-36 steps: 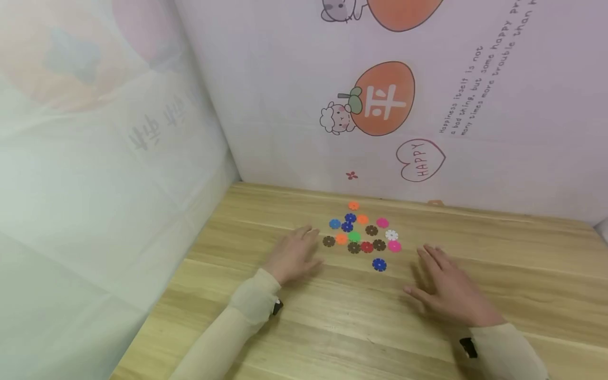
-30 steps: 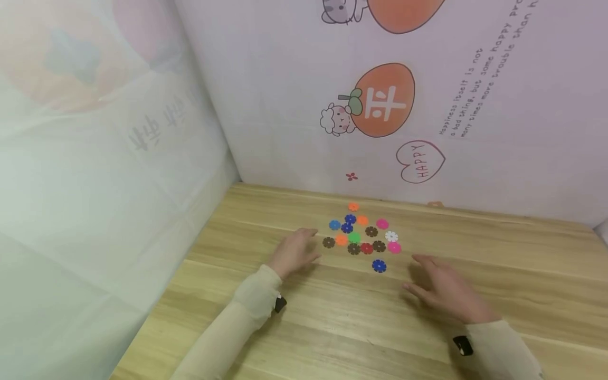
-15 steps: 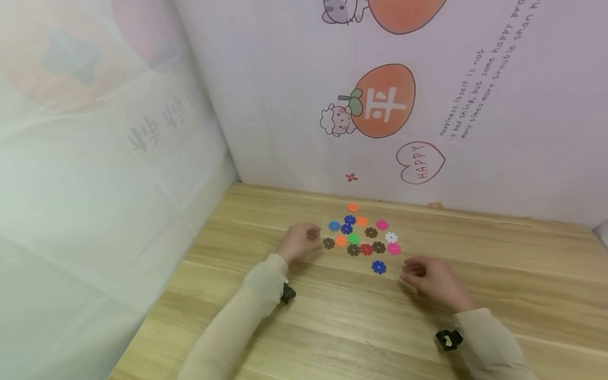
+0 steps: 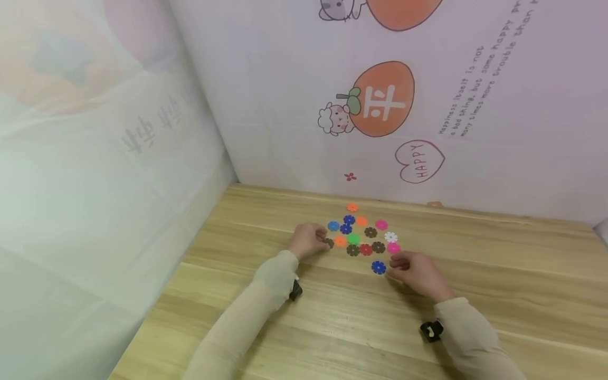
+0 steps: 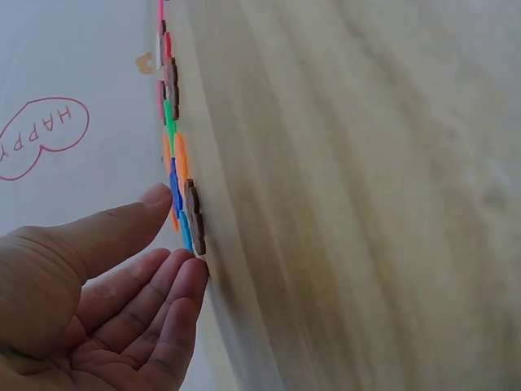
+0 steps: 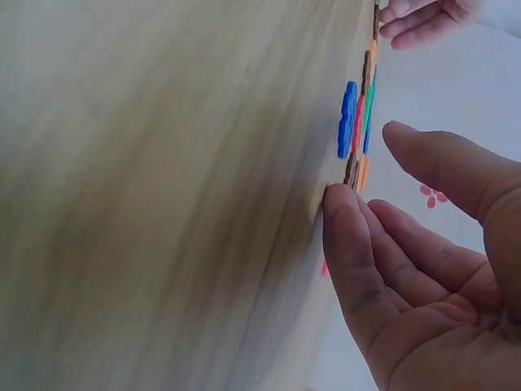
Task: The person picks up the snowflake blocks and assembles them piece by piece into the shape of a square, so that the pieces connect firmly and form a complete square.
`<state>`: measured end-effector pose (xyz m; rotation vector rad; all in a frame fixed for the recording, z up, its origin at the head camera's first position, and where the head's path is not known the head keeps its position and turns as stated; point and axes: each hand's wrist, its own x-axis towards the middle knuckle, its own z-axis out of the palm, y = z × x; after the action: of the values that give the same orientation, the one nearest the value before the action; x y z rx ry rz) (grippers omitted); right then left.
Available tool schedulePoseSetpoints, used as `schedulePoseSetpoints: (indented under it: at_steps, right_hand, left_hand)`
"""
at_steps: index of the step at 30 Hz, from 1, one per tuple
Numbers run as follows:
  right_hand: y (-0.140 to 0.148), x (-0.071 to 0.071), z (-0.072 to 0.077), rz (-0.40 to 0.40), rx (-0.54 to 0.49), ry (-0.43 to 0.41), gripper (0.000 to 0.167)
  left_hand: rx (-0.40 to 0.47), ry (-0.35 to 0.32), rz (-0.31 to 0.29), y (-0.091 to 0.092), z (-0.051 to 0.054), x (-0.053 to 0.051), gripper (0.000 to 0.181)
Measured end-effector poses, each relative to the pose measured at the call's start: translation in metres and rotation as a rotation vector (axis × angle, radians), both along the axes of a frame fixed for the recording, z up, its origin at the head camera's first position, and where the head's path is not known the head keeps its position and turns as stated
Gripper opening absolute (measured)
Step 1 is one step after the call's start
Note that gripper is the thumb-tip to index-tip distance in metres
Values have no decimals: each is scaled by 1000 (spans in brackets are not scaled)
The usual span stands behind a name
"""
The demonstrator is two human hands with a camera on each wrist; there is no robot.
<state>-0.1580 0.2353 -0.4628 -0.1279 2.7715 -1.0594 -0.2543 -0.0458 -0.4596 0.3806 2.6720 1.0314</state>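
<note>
Several notched plastic building discs lie flat in a loose cluster on the wooden table. At the cluster's left edge, my left hand [image 4: 307, 240] reaches a brown disc [image 4: 329, 243], partly covering it in the head view. In the left wrist view, the thumb stands apart from the gently bent fingers, beside that brown disc [image 5: 194, 218]. My right hand [image 4: 420, 272] is just right of a dark blue disc [image 4: 378, 267], near a pink disc [image 4: 393, 247]. The right wrist view shows its thumb and fingers [image 6: 350, 236] spread, with the blue disc [image 6: 348, 120] beyond them.
Between the hands lie a red disc [image 4: 366, 249], a green disc [image 4: 353, 239], a white disc [image 4: 391, 237] and others in orange, brown and blue. A printed cloth [image 4: 285, 105] rises behind the table [image 4: 332, 327]; another pale cloth [image 4: 95, 221] hangs at left.
Both hands have moved inward to the cluster, the left rightward and the right leftward. Their fingers have bent from a flatter, spread pose. The discs have stayed in place.
</note>
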Motion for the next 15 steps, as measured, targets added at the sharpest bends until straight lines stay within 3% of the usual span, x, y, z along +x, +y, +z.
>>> schedulePoseSetpoints:
  at_steps: [7,15]
  right_hand:
    - [-12,-5,-2,2,17,31,43]
    - [-24,-9,-4,33,116,102,34]
  left_hand:
    - [-49,43,-20,6,-1,-3,39]
    - [-93,30,-25,11,2,0,36]
